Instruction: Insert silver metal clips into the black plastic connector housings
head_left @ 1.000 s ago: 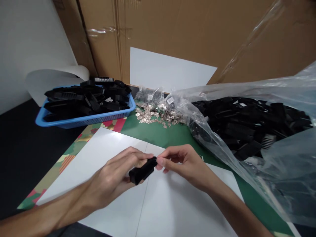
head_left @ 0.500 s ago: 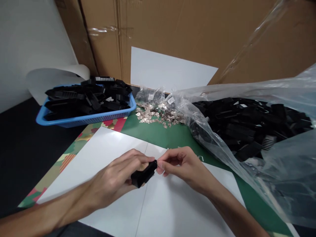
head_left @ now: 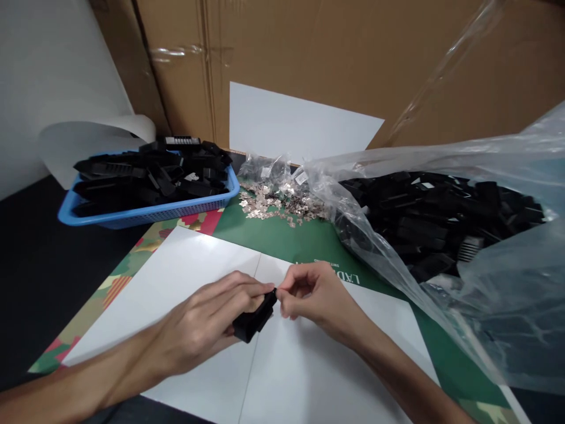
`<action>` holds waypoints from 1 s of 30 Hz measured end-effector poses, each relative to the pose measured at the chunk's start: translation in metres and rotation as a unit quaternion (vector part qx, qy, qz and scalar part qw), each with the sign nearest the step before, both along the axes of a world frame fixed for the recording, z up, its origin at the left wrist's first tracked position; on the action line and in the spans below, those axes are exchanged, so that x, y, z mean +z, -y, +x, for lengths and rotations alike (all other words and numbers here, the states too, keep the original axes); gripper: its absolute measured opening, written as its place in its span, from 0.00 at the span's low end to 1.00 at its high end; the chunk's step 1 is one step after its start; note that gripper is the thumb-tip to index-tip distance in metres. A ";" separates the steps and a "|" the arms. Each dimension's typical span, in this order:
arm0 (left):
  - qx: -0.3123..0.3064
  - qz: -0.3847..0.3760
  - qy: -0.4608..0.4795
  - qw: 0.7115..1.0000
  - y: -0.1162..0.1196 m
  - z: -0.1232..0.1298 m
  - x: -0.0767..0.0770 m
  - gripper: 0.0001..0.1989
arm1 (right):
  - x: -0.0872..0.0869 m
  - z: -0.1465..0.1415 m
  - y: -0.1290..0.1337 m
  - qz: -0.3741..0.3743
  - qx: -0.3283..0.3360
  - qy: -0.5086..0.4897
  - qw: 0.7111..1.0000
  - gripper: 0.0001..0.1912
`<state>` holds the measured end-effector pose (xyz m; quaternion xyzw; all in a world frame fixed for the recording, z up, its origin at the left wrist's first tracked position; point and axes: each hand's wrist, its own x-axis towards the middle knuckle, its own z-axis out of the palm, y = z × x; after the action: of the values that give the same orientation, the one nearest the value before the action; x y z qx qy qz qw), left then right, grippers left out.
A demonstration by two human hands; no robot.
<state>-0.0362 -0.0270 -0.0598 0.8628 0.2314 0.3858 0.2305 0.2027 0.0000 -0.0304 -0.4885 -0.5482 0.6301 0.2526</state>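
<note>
My left hand (head_left: 220, 309) is closed around a black plastic part (head_left: 253, 321), held tilted over a white sheet (head_left: 212, 371). At the upper right end of that part, my right hand (head_left: 315, 294) has its thumb and forefinger pinched together. Whatever lies between those fingertips, if anything, is too small to make out. Beyond the hands lies a pile of small shiny metal pieces (head_left: 282, 203) on a green board (head_left: 247, 235).
A blue basket (head_left: 176, 210) heaped with similar black parts stands at the left. On the right, a clear plastic bag (head_left: 498, 330) holds many more black parts (head_left: 424, 229). Behind rises a cardboard wall (head_left: 309, 47) with a white paper (head_left: 291, 121) against it.
Both hands keep nearly the same pose around the black part. The part has tilted slightly, and the whole view has shifted a little.
</note>
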 end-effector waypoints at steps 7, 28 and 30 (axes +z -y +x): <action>0.221 -0.320 0.104 0.915 0.000 0.020 0.014 0.15 | 0.013 0.015 0.002 0.200 0.060 0.028 0.978 0.10; 0.199 -0.528 0.133 0.815 -0.028 0.012 0.032 0.21 | -0.017 -0.014 0.021 0.683 0.081 0.321 0.651 0.20; 0.199 -0.522 0.136 0.818 -0.030 0.008 0.031 0.19 | -0.019 -0.017 0.014 0.702 0.072 0.299 0.642 0.19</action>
<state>-0.0285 0.0033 -0.0285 0.4873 0.5307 0.3586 0.5936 0.1854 -0.0143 -0.0493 -0.2858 -0.9050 -0.1082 0.2959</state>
